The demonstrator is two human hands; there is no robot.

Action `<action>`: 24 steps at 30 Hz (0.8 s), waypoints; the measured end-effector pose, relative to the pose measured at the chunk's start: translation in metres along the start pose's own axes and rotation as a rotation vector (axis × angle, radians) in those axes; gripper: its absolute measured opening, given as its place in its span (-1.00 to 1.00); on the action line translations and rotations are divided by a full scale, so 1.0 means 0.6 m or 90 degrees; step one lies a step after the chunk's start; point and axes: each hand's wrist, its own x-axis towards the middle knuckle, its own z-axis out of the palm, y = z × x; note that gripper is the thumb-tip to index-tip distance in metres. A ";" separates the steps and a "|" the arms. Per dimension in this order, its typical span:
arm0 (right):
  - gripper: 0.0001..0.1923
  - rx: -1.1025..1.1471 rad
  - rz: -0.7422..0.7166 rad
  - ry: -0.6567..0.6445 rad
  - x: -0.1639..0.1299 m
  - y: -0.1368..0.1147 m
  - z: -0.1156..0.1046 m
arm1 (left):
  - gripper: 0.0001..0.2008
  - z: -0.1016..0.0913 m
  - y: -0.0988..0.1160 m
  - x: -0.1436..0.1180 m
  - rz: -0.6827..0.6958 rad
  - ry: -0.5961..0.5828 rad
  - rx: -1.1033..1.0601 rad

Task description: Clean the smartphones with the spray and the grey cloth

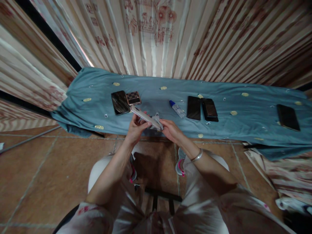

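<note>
In the head view a thin, pale phone [143,116] is tilted above the cloth-covered table and seen nearly edge-on, so its face is hidden. My left hand [136,129] is closed around its near edge, thumb on top. At the phone's right end, my right hand [171,130] pinches a crumpled grey cloth [156,121] against it. Just beyond the phone's left end lie a dark phone or small tablet [120,102] and a checkered folding phone or case [133,97]. A clear bottle with a blue cap [177,109] lies to the right, beyond my right hand.
The long, narrow table wears a blue-green cloth [148,89]. Right of the bottle are a black phone [193,108] and two overlapping dark phones [209,110]. Another dark phone [288,117] lies near the right end. Patterned curtains [158,39] hang behind the table.
</note>
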 end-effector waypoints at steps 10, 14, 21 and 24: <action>-0.76 -0.012 0.016 -0.037 -0.004 -0.001 0.003 | -0.16 -0.008 -0.008 0.004 0.093 -0.002 0.105; -0.75 -0.013 0.012 -0.046 -0.006 -0.002 0.002 | -0.18 -0.011 -0.005 0.007 0.109 0.011 0.124; -0.82 -0.121 0.004 -0.054 -0.009 -0.004 -0.005 | -0.24 -0.022 -0.005 0.020 0.144 0.043 0.097; -0.83 -0.240 -0.035 -0.033 -0.011 -0.002 -0.005 | -0.29 -0.026 -0.007 0.021 0.121 0.055 0.077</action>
